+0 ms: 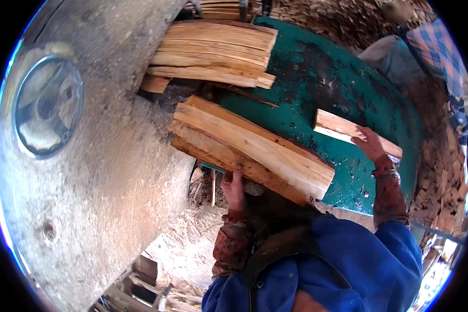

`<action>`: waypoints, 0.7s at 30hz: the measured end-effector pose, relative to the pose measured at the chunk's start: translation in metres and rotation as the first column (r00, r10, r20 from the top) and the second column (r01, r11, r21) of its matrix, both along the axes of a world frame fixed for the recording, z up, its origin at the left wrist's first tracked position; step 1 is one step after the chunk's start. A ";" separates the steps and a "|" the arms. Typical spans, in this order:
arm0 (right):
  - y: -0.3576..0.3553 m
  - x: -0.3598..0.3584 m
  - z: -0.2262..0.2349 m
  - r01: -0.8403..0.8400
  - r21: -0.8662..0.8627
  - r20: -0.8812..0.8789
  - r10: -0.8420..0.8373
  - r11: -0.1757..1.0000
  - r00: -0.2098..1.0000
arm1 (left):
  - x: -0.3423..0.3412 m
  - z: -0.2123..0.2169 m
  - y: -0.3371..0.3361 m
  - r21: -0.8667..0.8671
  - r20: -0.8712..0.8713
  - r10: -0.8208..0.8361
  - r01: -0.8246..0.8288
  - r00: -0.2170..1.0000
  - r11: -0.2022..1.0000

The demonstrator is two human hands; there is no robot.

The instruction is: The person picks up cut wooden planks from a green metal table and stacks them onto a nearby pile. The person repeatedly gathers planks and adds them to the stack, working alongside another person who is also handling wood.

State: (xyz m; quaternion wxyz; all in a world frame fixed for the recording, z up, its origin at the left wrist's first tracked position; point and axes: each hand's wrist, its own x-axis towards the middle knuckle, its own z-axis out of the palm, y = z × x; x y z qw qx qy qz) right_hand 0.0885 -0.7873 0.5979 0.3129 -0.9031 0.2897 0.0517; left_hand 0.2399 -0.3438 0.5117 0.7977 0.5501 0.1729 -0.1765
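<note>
Beige dust coats the panel I see leftmost. At the green table, my left hand touches stacked boards, its grip unclear; my right hand clasps a short plank, left of a plaid-shirted person.

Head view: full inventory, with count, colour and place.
Table: 1, stained green, centre to right
Far wood stack: several, tan, upper centre
Near wood stack: several, tan, centre
Short wood piece: 1, pale, on table, right
Panel: 1, dusty grey, left
Wheel: 1, grey, on panel
Firewood: uncountable, brown, top and right
Sawdust: uncountable, pale, lower left-centre
Timber: several, brown, bottom left
Other person: 1, plaid clothing, upper right
Jacket: 1, blue, bottom centre
Left hand: 1, red-brown cuff, touching near stack's edge
Right hand: 1, red-brown cuff, on short piece
</note>
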 end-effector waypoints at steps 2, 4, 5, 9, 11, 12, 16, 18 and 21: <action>0.051 0.051 0.000 -0.031 0.310 0.114 -0.005 0.950 0.993 | 0.002 0.024 -0.003 -0.029 -0.022 0.022 -0.022 1.000 0.999; 0.091 0.099 -0.008 -0.291 0.235 0.165 0.257 0.928 0.952 | 0.003 0.024 -0.003 -0.020 -0.057 0.023 -0.025 0.998 0.999; 0.110 0.123 -0.002 -0.395 0.164 0.140 0.375 0.904 0.916 | 0.002 0.012 0.001 0.035 -0.038 0.005 -0.004 0.999 0.999; 0.170 0.202 0.013 -0.606 -0.102 0.174 0.614 0.789 0.770 | 0.005 0.005 0.002 -0.018 0.005 -0.028 0.028 1.000 0.999; 0.186 0.238 0.015 -0.611 -0.221 0.271 0.650 0.760 0.710 | 0.004 0.003 0.002 -0.044 -0.022 -0.017 0.016 1.000 0.999; 0.195 0.257 0.018 -0.606 -0.257 0.313 0.658 0.753 0.685 | 0.004 0.001 0.002 -0.058 -0.036 -0.007 0.005 0.999 0.998; 0.215 0.313 0.018 -0.507 -0.480 0.369 0.689 0.716 0.624 | 0.005 0.005 0.000 -0.125 0.010 -0.019 0.020 1.000 0.992; 0.219 0.338 0.015 -0.430 -0.648 0.295 0.728 0.629 0.619 | 0.007 0.012 0.003 -0.091 -0.013 -0.062 0.060 0.998 0.994; 0.225 0.342 0.017 -0.406 -0.690 0.226 0.711 0.599 0.666 | 0.004 0.008 0.000 -0.144 0.038 -0.003 0.008 0.999 0.990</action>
